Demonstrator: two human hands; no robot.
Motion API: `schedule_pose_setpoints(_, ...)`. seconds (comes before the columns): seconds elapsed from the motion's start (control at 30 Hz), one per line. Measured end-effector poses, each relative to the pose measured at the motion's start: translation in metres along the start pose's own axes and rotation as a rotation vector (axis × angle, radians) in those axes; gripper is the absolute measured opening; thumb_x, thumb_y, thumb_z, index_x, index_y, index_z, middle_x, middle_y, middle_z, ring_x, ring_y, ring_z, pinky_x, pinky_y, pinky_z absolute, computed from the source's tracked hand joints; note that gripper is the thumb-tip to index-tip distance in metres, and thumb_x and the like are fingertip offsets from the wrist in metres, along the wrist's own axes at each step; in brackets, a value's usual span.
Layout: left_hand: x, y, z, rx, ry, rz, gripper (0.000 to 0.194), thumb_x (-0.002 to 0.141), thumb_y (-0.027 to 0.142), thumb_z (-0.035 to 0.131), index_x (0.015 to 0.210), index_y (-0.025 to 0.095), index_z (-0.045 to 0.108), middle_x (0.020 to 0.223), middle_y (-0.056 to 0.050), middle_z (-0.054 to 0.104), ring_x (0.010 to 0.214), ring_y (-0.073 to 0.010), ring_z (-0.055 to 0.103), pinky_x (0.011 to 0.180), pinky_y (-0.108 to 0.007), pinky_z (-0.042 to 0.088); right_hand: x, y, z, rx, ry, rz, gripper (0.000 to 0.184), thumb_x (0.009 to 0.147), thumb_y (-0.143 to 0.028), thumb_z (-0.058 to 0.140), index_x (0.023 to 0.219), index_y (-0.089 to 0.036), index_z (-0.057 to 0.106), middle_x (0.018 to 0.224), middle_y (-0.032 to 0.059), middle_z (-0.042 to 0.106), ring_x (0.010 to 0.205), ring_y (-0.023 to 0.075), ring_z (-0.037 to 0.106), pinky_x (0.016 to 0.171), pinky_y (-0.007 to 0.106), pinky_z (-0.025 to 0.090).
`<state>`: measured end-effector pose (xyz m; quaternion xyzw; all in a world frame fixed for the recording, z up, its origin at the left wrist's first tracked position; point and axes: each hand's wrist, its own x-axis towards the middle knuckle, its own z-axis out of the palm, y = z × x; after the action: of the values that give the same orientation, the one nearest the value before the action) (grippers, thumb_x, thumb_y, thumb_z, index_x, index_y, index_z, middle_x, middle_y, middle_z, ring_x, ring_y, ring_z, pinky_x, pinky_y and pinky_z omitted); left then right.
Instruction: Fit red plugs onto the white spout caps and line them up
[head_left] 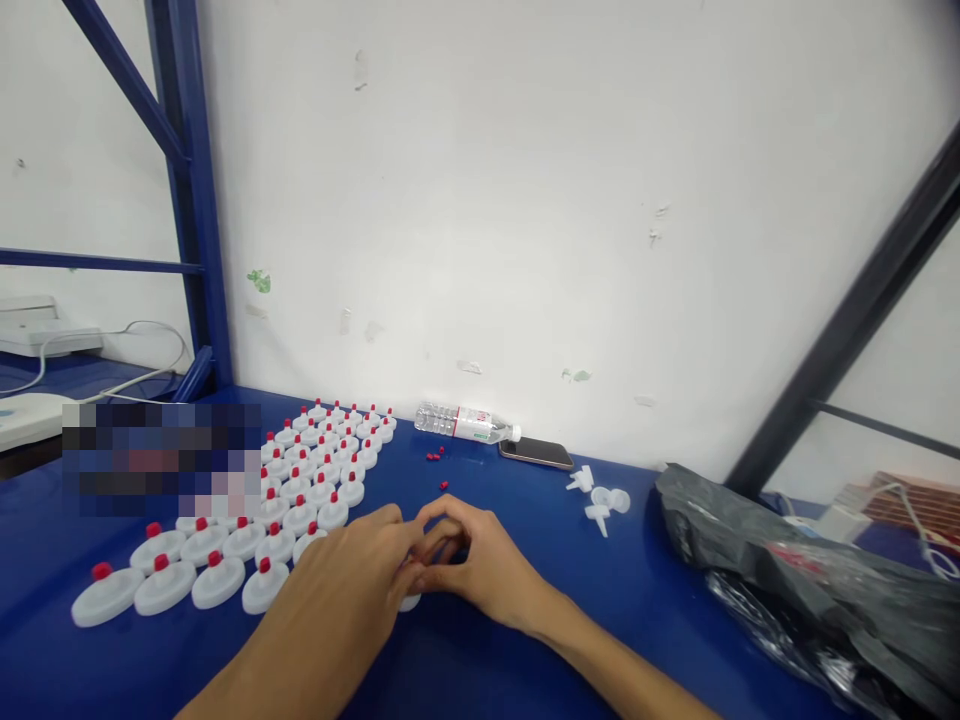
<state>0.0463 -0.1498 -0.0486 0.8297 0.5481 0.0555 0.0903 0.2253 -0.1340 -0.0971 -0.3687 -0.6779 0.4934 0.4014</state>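
My left hand (352, 565) and my right hand (484, 560) meet over the front middle of the table, fingers closed and pinched together at one spot. Beneath the fingertips shows the edge of a white round nozzle lid (409, 603); most of it is hidden by my hands. A hint of red shows between the fingers, too covered to make out. Left of my left hand stand rows of white round lids (217, 585), upright, each with a red tip cap (265, 565) on its nozzle. A loose red cap (444, 485) lies just beyond my right hand.
Several more red caps (435, 456) lie farther back. A clear bottle (465, 423) and a phone (535, 453) lie near the wall. Loose white nozzle pieces (598, 513) and a dark plastic bag (810, 590) are to the right. A blue frame post (199, 200) rises at left.
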Motion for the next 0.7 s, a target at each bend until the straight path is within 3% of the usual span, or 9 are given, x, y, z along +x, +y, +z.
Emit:
schedule_pose_setpoints(0.1, 0.003, 0.000, -0.002, 0.001, -0.067, -0.033, 0.025, 0.091, 0.024, 0.047, 0.091, 0.024, 0.072, 0.103, -0.007, 0.073, 0.096, -0.0274, 0.069, 0.074, -0.035, 0.042, -0.001, -0.005, -0.004, 0.020, -0.106, 0.009, 0.063, 0.062, -0.035, 0.093, 0.117, -0.025, 0.064, 0.092, -0.0005, 0.074, 0.083, 0.0164, 0.070, 0.076, 0.027, 0.053)
schedule_pose_setpoints(0.17, 0.004, -0.008, -0.002, -0.009, -0.040, -0.022, 0.026, 0.090, 0.025, 0.047, 0.090, 0.025, 0.073, 0.099, -0.006, 0.075, 0.094, -0.0269, 0.069, 0.075, -0.035, 0.042, -0.001, -0.007, -0.007, 0.006, -0.109, 0.003, 0.063, 0.065, -0.034, 0.091, 0.121, -0.025, 0.063, 0.098, 0.0012, 0.074, 0.084, 0.0153, 0.069, 0.076, 0.027, 0.052)
schedule_pose_setpoints(0.27, 0.006, -0.027, -0.003, -0.068, -0.021, -0.013, 0.022, 0.085, 0.027, 0.052, 0.082, 0.028, 0.074, 0.089, -0.002, 0.076, 0.084, -0.0231, 0.069, 0.071, -0.033, 0.042, 0.000, -0.008, -0.012, -0.005, -0.004, 0.005, 0.045, 0.077, -0.039, 0.083, 0.115, -0.023, 0.065, 0.091, 0.0005, 0.072, 0.074, 0.0129, 0.067, 0.069, 0.024, 0.050)
schedule_pose_setpoints(0.37, 0.009, -0.047, -0.009, -0.121, -0.085, -0.028, 0.015, 0.078, 0.030, 0.060, 0.074, 0.030, 0.075, 0.078, 0.001, 0.075, 0.076, -0.0210, 0.068, 0.066, -0.031, 0.041, 0.001, -0.007, -0.012, -0.015, 0.063, 0.030, 0.030, 0.087, -0.041, 0.071, 0.109, -0.021, 0.064, 0.084, -0.0004, 0.069, 0.067, 0.0116, 0.066, 0.062, 0.022, 0.048)
schedule_pose_setpoints(0.53, 0.009, -0.073, -0.017, -0.102, -0.052, -0.060, 0.013, 0.073, 0.031, 0.063, 0.066, 0.028, 0.073, 0.072, 0.000, 0.074, 0.070, -0.0210, 0.067, 0.066, -0.033, 0.042, 0.001, -0.006, -0.011, -0.107, 0.134, 0.011, 0.019, 0.092, -0.035, 0.063, 0.104, -0.021, 0.066, 0.082, 0.0000, 0.068, 0.064, 0.0110, 0.064, 0.058, 0.021, 0.046)
schedule_pose_setpoints(0.7, 0.008, -0.090, -0.011, -0.091, 0.002, -0.114, 0.011, 0.070, 0.030, 0.062, 0.063, 0.028, 0.071, 0.073, -0.001, 0.075, 0.068, -0.0210, 0.065, 0.067, -0.034, 0.042, 0.006, -0.002, -0.023, -0.245, 0.324, -0.068, 0.017, 0.095, -0.032, 0.054, 0.099, -0.021, 0.067, 0.080, 0.0005, 0.068, 0.065, 0.0124, 0.064, 0.058, 0.023, 0.046)
